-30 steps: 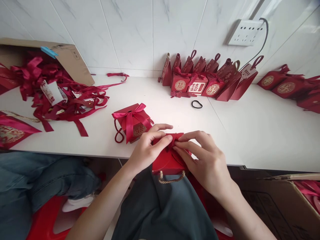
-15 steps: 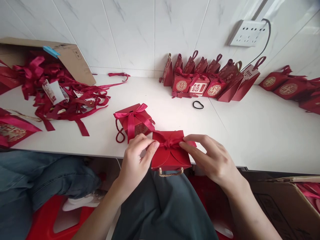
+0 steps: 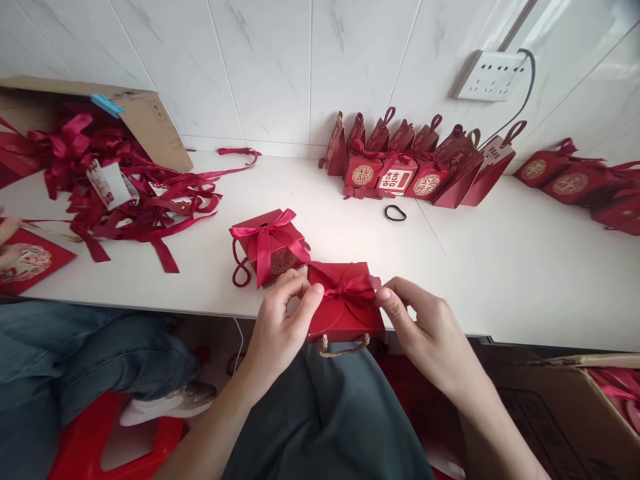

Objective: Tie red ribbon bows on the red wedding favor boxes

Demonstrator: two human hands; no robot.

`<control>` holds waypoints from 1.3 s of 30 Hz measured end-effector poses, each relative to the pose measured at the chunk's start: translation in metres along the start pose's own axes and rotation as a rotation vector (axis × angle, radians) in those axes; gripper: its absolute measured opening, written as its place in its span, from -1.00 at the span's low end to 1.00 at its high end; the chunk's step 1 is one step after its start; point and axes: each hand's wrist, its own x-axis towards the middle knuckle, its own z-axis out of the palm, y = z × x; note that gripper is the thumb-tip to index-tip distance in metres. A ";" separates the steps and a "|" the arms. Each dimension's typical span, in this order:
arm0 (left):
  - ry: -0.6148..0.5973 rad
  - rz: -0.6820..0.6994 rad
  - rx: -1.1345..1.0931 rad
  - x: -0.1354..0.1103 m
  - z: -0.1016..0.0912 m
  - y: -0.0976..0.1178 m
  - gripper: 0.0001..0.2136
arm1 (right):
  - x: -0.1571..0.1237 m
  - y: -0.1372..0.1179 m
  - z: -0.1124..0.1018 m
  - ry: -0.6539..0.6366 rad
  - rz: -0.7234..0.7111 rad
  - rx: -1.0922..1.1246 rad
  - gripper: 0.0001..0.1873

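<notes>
A red gift box with a twisted gold cord handle sits at the table's front edge. Across its top lies a red ribbon tied in a bow. My left hand pinches the bow's left side between thumb and forefinger. On the other side, my right hand has thumb and forefinger closed on the ribbon's right part, just off the box's corner. Behind my left hand stands a second red gift box with a pink-red bow and a dark red cord handle.
Red ribbons and tags spill from a cardboard box at left. Several red boxes line the wall, near a black hair tie. A co-worker's hand rests by a red box at far left. An open carton stands lower right.
My right hand has drawn slightly right, away from the knot, with the ribbon. At far left, a co-worker's hand has come into view and the ribbon over that red box has shifted.
</notes>
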 end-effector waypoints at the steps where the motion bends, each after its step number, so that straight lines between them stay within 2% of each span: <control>1: -0.007 0.002 -0.010 0.001 0.000 0.000 -0.69 | 0.000 -0.002 0.001 -0.040 0.069 0.033 -0.55; 5: -0.028 0.008 -0.018 0.005 -0.001 0.001 -0.69 | 0.004 -0.006 0.007 -0.053 0.211 0.087 -0.49; 9: -0.009 -0.015 -0.020 0.005 0.001 -0.001 -0.68 | 0.010 0.000 0.011 -0.061 0.285 0.181 -0.59; 16: 0.033 -0.015 -0.060 0.005 0.001 -0.009 -0.66 | 0.014 0.013 0.013 -0.192 0.316 0.787 -0.69; 21: 0.050 -0.021 -0.113 0.006 0.002 -0.010 -0.65 | 0.010 0.021 0.019 -0.150 0.355 1.055 -0.73; 31: 0.140 -0.015 -0.209 0.000 0.011 -0.018 -0.66 | 0.006 0.030 0.030 -0.061 0.386 1.251 -0.68; 39: 0.183 -0.011 -0.288 -0.002 0.018 -0.026 -0.67 | 0.004 0.033 0.035 -0.005 0.408 1.302 -0.64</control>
